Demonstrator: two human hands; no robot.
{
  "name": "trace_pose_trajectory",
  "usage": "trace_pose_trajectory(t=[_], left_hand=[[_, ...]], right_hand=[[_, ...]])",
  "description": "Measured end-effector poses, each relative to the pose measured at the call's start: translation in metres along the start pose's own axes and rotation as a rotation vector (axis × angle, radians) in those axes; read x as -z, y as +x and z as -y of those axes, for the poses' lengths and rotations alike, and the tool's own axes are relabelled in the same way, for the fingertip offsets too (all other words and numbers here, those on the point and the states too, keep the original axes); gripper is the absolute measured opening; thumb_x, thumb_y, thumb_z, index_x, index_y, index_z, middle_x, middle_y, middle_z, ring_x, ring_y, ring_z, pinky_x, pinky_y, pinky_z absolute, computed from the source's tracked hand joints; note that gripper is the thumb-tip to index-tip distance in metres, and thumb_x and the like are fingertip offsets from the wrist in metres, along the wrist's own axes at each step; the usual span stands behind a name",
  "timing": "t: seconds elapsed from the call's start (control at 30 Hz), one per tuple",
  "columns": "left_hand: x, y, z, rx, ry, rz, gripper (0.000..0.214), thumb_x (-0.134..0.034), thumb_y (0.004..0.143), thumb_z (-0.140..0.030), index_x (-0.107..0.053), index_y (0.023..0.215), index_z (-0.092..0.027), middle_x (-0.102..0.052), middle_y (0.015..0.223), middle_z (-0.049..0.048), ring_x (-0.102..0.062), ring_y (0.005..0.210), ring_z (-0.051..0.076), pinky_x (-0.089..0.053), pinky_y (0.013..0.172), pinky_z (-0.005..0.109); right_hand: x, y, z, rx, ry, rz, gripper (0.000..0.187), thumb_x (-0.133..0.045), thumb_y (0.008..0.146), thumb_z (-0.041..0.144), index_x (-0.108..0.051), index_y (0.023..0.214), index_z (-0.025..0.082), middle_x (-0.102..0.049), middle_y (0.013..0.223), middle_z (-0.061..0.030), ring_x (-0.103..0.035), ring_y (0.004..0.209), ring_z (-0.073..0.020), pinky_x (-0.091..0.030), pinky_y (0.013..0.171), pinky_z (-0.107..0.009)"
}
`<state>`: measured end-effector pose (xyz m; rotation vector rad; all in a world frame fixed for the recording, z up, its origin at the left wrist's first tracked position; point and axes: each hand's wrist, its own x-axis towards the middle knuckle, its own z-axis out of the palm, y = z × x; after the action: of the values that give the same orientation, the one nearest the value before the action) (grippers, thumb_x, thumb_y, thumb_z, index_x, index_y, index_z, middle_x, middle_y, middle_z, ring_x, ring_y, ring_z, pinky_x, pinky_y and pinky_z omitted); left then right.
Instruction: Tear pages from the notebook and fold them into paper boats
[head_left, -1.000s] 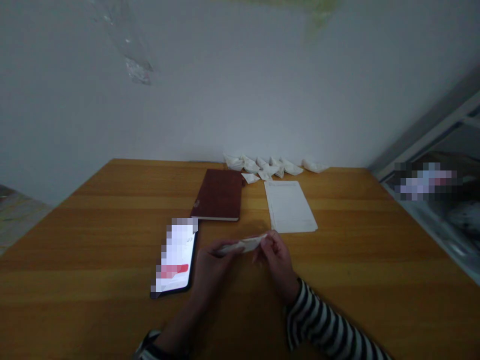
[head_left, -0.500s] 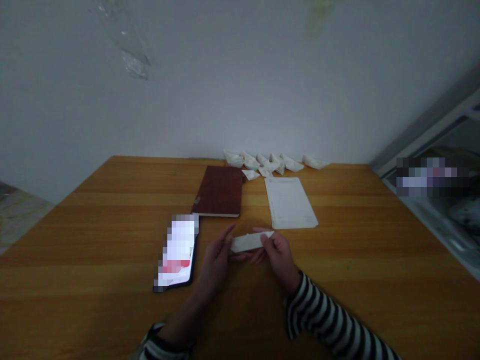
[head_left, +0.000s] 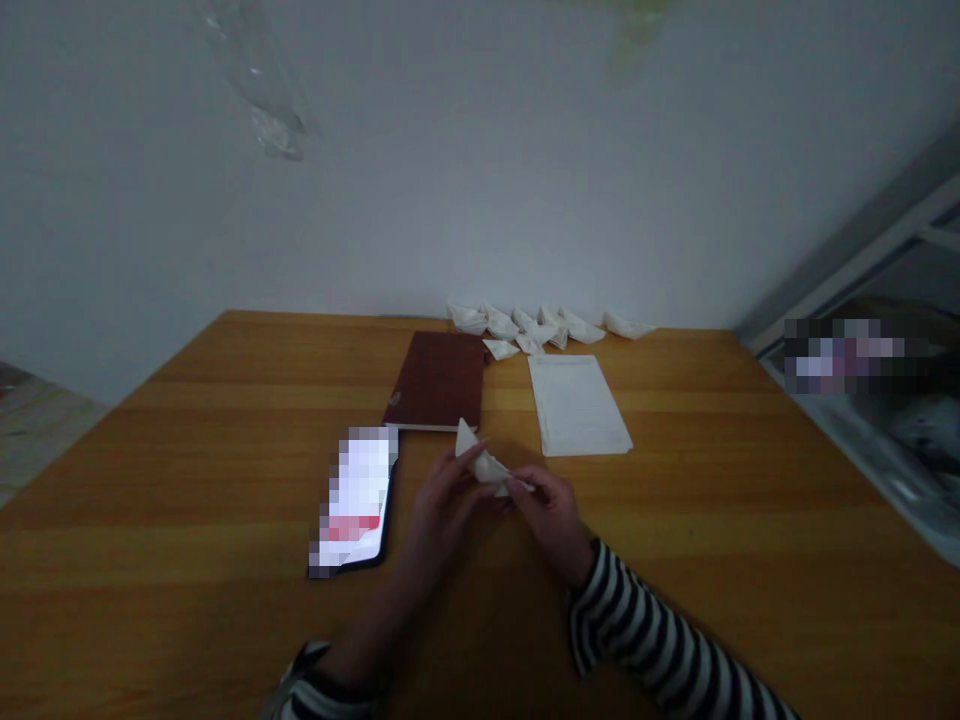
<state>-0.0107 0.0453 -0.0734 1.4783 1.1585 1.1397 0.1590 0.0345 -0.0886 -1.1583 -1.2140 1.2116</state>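
Observation:
A folded piece of white paper (head_left: 486,466) is held between both hands above the table, one pointed end sticking up at the left. My left hand (head_left: 444,498) is closed around its left part, with the fingers over the top. My right hand (head_left: 551,510) pinches its right end between thumb and fingers. Part of the paper is covered by the fingers. Behind my hands lie a dark red notebook (head_left: 439,380) and a stack of lined white sheets (head_left: 581,405).
Several folded paper boats (head_left: 540,330) sit along the wall at the table's far edge. A phone with a lit screen (head_left: 356,500) lies left of my hands on the wooden table (head_left: 712,480). A plastic bag (head_left: 274,110) hangs on the wall.
The paper was a flat strip lying level between my hands; now it is tilted, with a point raised at the left. My left fingers have closed over it and my right hand has turned inward.

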Motion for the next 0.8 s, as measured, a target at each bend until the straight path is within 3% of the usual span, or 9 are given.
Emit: trace_pose_trajectory(t=[0.17,0.27,0.33,0.43,0.63,0.8], left_hand=[[0.001,0.000,-0.013,0.202,-0.231,-0.033,0.053,-0.063,0.090,-0.039,-0.052,0.138,-0.019,-0.072,0.115,0.0100,-0.070,0.100,0.023,-0.056,0.088,0.036],[-0.002,-0.001,-0.017,0.225,-0.281,-0.005,0.069,-0.062,0.090,-0.041,-0.036,0.152,-0.021,-0.076,0.106,0.0082,-0.071,0.095,0.023,-0.055,0.089,0.038],[-0.004,-0.003,-0.017,0.239,-0.235,0.032,0.063,-0.063,0.089,-0.042,-0.049,0.145,-0.019,-0.077,0.107,0.0094,-0.071,0.100,0.026,-0.053,0.094,0.040],[-0.005,-0.003,-0.017,0.257,-0.177,0.045,0.044,-0.065,0.087,-0.043,-0.071,0.121,-0.016,-0.075,0.115,0.0114,-0.068,0.109,0.029,-0.051,0.099,0.041],[-0.005,-0.003,-0.019,0.319,-0.183,-0.015,0.038,-0.068,0.085,-0.041,-0.076,0.111,-0.015,-0.078,0.109,0.0102,-0.071,0.104,0.029,-0.054,0.095,0.041],[-0.006,-0.006,-0.021,0.292,-0.135,-0.062,0.033,-0.068,0.086,-0.038,-0.076,0.112,-0.018,-0.078,0.112,0.0066,-0.072,0.103,0.027,-0.054,0.096,0.038]], right_hand=[[0.004,0.000,0.002,0.068,-0.135,0.044,0.051,-0.047,0.096,0.055,-0.070,0.072,0.016,-0.066,0.067,-0.0030,-0.060,0.064,-0.0152,-0.046,0.058,-0.025],[0.004,0.000,-0.001,0.033,-0.149,0.097,0.048,-0.054,0.092,0.057,-0.071,0.074,0.015,-0.065,0.066,-0.0025,-0.058,0.062,-0.0142,-0.045,0.057,-0.024],[0.004,0.000,-0.003,0.008,-0.100,0.141,0.046,-0.058,0.089,0.058,-0.072,0.080,0.015,-0.067,0.070,-0.0030,-0.059,0.063,-0.0144,-0.046,0.058,-0.024],[0.003,0.001,-0.003,-0.011,-0.033,0.165,0.046,-0.054,0.092,0.059,-0.072,0.084,0.017,-0.068,0.072,-0.0036,-0.060,0.065,-0.0156,-0.049,0.059,-0.026],[0.001,0.001,0.005,0.001,0.015,0.182,0.039,-0.059,0.089,0.057,-0.074,0.096,0.022,-0.073,0.086,-0.0046,-0.067,0.084,-0.0208,-0.055,0.080,-0.034],[0.002,0.001,0.006,-0.005,-0.017,0.202,0.040,-0.052,0.094,0.055,-0.073,0.102,0.021,-0.073,0.089,-0.0054,-0.066,0.079,-0.0198,-0.055,0.075,-0.033]])
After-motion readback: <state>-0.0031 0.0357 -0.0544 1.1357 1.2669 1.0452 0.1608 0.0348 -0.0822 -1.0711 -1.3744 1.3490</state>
